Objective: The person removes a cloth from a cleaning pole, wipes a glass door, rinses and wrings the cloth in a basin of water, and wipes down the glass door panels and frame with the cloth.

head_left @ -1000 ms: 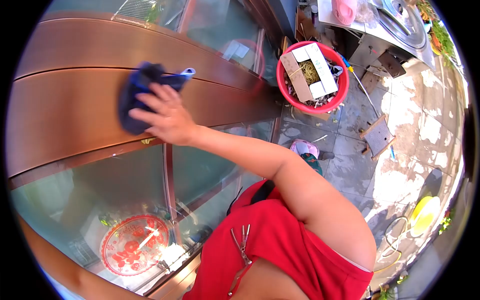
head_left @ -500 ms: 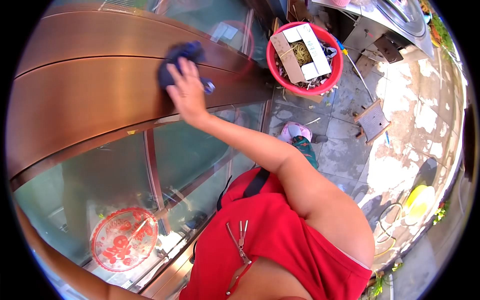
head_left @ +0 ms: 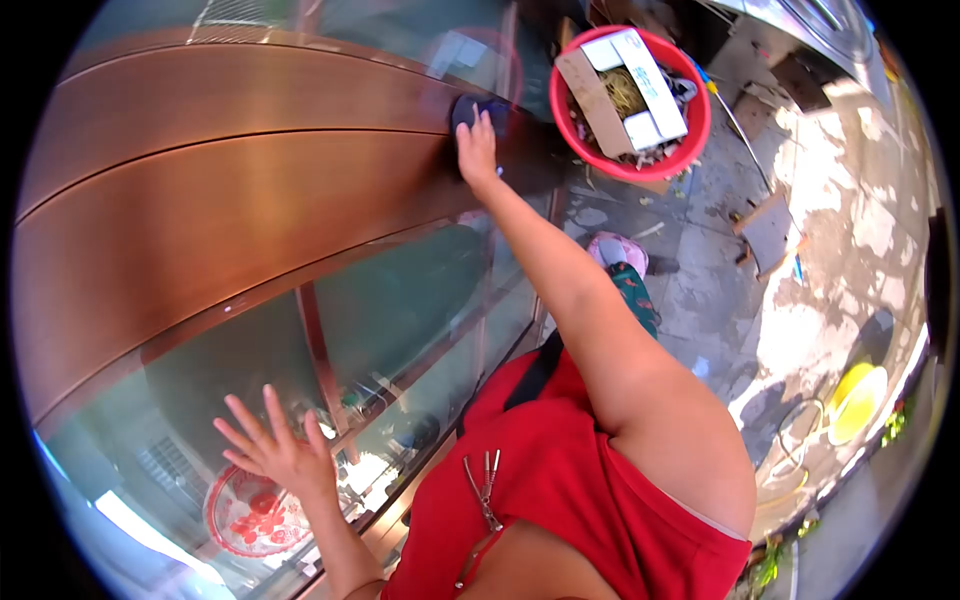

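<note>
My right hand [head_left: 477, 150], at the end of my outstretched arm, presses a dark blue cloth [head_left: 490, 112] against the far end of a copper-coloured metal panel [head_left: 250, 190]. Most of the cloth lies beneath and behind the fingers. Lower left, my left hand [head_left: 285, 455] is empty, its fingers spread in front of a glass pane [head_left: 220, 350]. Whether it touches the glass cannot be made out. Below that hand, a round red paper-cut decoration [head_left: 255, 520] shows at the pane.
A red tub [head_left: 695, 140] with a cardboard box [head_left: 655, 95] and scraps stands beyond the panel. Right of it are a small stool [head_left: 768, 235] and a long-handled tool [head_left: 738, 130]. Farther right lie a yellow basin [head_left: 857, 403] and a hose [head_left: 795, 455]. A metal sink counter is at the top right.
My right hand and the cloth have moved right along the panel, away from my body. My left hand has come into view, fingers spread; only its arm showed before. The view has shifted slightly.
</note>
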Tool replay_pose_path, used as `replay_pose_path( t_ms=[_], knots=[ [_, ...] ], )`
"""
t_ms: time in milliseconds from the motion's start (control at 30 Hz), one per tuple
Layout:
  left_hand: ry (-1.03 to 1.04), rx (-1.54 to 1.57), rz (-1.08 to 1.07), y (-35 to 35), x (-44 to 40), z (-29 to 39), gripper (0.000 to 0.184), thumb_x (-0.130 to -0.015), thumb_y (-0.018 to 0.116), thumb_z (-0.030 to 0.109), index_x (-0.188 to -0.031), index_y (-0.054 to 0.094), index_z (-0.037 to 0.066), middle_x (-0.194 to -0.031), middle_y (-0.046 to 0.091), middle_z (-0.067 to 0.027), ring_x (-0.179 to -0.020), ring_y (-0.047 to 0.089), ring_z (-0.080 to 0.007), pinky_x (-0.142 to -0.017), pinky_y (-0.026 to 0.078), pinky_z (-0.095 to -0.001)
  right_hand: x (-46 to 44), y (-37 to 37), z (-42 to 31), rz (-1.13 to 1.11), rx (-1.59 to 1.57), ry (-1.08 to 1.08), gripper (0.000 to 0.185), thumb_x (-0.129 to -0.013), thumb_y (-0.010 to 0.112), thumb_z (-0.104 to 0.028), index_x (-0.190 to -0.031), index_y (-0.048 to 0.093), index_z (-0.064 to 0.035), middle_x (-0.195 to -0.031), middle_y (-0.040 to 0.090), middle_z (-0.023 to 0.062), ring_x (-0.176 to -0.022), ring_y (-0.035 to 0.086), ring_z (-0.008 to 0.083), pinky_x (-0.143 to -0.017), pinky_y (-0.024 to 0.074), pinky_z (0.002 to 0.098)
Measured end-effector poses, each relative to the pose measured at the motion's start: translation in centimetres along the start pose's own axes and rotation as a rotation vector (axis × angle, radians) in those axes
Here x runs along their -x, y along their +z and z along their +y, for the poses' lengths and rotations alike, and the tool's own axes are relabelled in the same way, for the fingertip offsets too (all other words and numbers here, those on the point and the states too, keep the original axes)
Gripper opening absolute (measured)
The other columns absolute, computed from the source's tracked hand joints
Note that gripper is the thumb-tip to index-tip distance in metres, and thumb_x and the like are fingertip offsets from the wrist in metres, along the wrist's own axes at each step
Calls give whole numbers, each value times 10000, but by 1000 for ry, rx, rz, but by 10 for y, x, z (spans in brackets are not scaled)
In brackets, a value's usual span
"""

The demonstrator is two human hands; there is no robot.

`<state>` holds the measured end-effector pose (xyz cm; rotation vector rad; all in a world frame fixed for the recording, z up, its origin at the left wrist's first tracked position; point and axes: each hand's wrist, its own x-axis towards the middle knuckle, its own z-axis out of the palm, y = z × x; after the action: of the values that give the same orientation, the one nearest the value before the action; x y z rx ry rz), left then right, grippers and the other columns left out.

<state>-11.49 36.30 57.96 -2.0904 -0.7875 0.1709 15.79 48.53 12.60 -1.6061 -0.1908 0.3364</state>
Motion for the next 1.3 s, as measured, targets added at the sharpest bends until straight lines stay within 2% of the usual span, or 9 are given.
replay_pose_path(
  t_ms=[133, 200, 267, 367, 533, 633, 800, 1033, 1300],
  knots=[
    [24, -93, 118, 60, 11, 21, 532, -914, 579, 497, -1409, 526, 313, -1598, 273, -104, -1474, 163, -425, -1167, 34, -580, 62, 12, -30, 78, 165, 26, 515, -979, 484, -250, -1411, 433, 27, -1478, 402, 245, -1389, 331, 417, -1144, 255, 477],
    [1, -145, 198, 71, 10, 24, 525, -939, 521, 571, -1409, 523, 336, -1586, 303, -98, -1472, 198, -396, -1180, -19, -520, 86, -18, -125, 76, -1, 3, 547, -852, 625, -175, -1369, 509, -38, -1439, 440, 235, -1335, 378, 437, -1134, 275, 508],
    [9, -157, 223, 74, 9, 23, 535, -935, 521, 583, -1411, 521, 338, -1584, 308, -94, -1467, 213, -395, -1179, -17, -523, 95, -34, -182, 40, -127, -323, 601, -715, 721, -185, -1293, 575, -107, -1414, 459, 217, -1329, 395, 442, -1056, 349, 560],
    [27, -170, 258, 73, 9, 23, 539, -931, 520, 601, -1402, 533, 340, -1577, 326, -88, -1459, 238, -397, -1177, 15, -526, 112, -28, -219, -38, -287, -524, 644, -691, 801, -271, -1301, 594, -264, -1507, 387, 108, -1402, 298, 401, -1047, 287, 598],
    [47, -178, 291, 75, 8, 22, 525, -934, 522, 597, -1380, 561, 322, -1563, 350, -99, -1457, 244, -399, -1173, 55, -529, 99, -23, -170, -94, -252, -768, 637, -693, 783, -302, -1303, 597, -302, -1513, 385, 86, -1403, 311, 373, -1067, 280, 584],
    [51, -181, 302, 75, 7, 24, 529, -934, 525, 593, -1378, 566, 308, -1556, 363, -103, -1454, 249, -400, -1173, 57, -528, 103, -24, -123, -103, -161, -576, 639, -700, 765, -292, -1314, 589, -304, -1512, 383, 96, -1400, 315, 375, -1072, 278, 573],
    [56, -209, 327, 79, 7, 22, 523, -934, 530, 589, -1364, 582, 295, -1542, 388, -100, -1445, 278, -390, -1173, 82, -519, 105, -29, -73, -20, -118, -333, 607, -771, 699, -226, -1358, 550, -182, -1524, 351, 134, -1401, 303, 401, -1089, 276, 538],
    [-8, -149, 380, 91, 12, 37, 540, -943, 515, 592, -1363, 588, 260, -1542, 388, -95, -1452, 274, -356, -1166, 144, -509, 100, -27, -48, -55, -104, -377, 608, -798, 693, -229, -1381, 524, -191, -1543, 313, 143, -1408, 278, 412, -1086, 273, 544],
    [-124, -88, 366, 126, 44, 73, 581, -946, 510, 584, -1394, 559, 218, -1568, 333, -121, -1489, 165, -349, -1175, 42, -515, 98, -27, -32, -79, -90, -498, 638, -802, 694, -241, -1407, 495, -204, -1550, 301, 149, -1405, 275, 426, -1083, 269, 561]
  ],
)
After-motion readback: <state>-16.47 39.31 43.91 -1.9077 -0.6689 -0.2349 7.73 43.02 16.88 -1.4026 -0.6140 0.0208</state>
